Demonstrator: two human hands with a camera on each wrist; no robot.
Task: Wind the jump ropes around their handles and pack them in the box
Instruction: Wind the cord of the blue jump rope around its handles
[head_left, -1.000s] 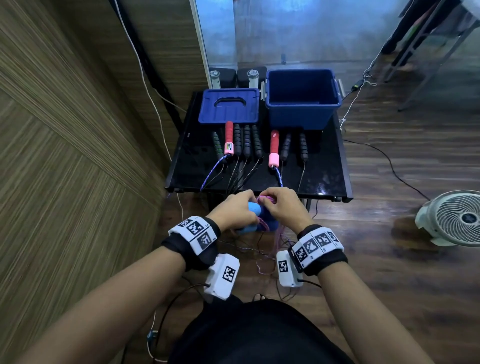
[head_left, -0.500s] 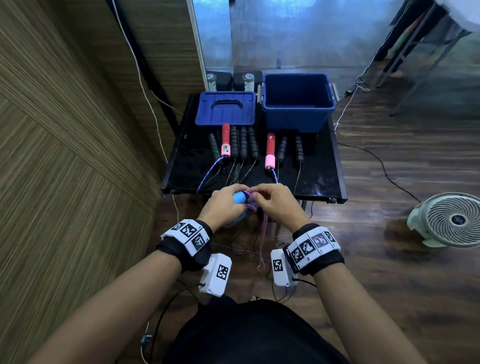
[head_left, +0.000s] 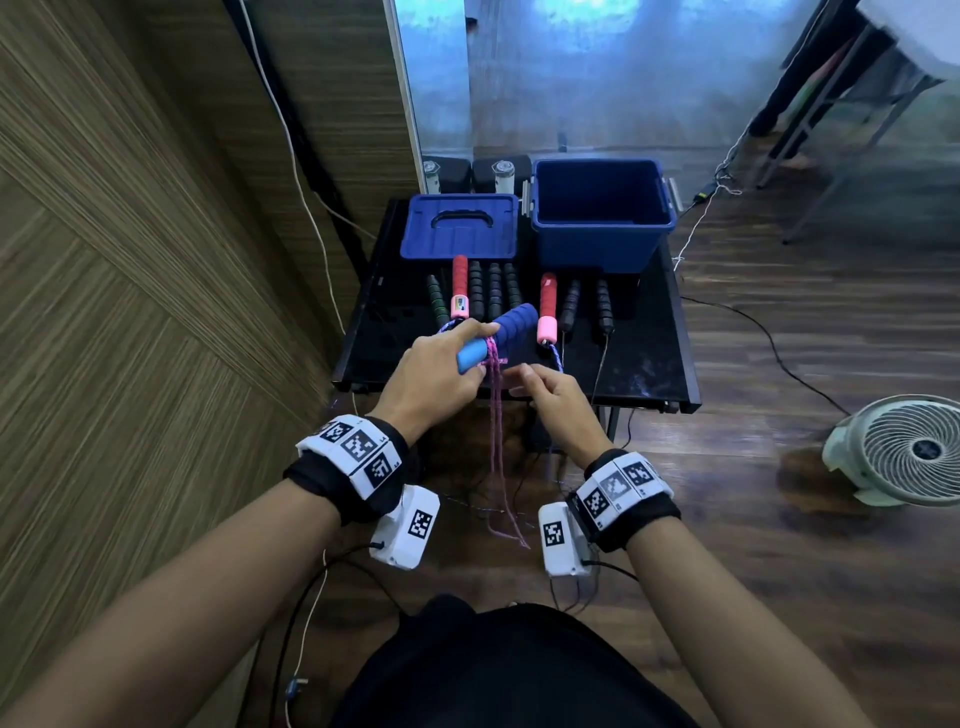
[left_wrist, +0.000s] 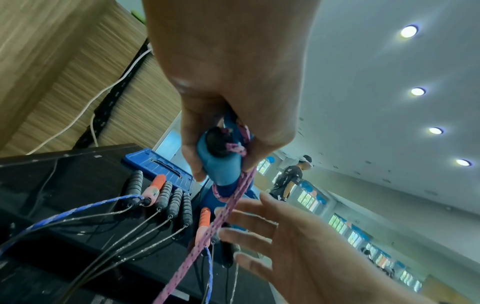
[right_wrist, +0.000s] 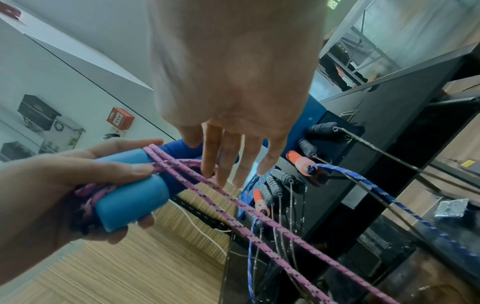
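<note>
Head view: left hand (head_left: 434, 371) grips a pair of blue foam jump-rope handles (head_left: 498, 338) above the desk's near edge, fingers curled round the pale-blue end caps. Pink braided rope (head_left: 496, 431) crosses the handles and hangs in strands toward the floor. Right hand (head_left: 558, 402) sits just beside the strands, fingers loosely bent, holding nothing. On the black glossy desk (head_left: 644, 374) a row of other rope handles lies mid-desk: black ribbed foam handles (head_left: 493, 291) and two red-and-pink handles (head_left: 546, 312). Open dark-blue plastic box (head_left: 602, 218) stands at the far right corner; its blue lid with a black grip (head_left: 460, 226) lies flat beside it on the left.

Left wrist view: left-hand fingers (left_wrist: 192, 148) clamp the handle caps, thumb pinning the pink rope against them. The right hand's fingers are spread, close to the hanging strand; whether they touch it I cannot tell.

Right wrist view: right-hand fingers (right_wrist: 226, 156) straight and apart, tips at the pink strands running off the handles. A blue braided rope (right_wrist: 363, 181) trails over the desk's near edge.
</note>
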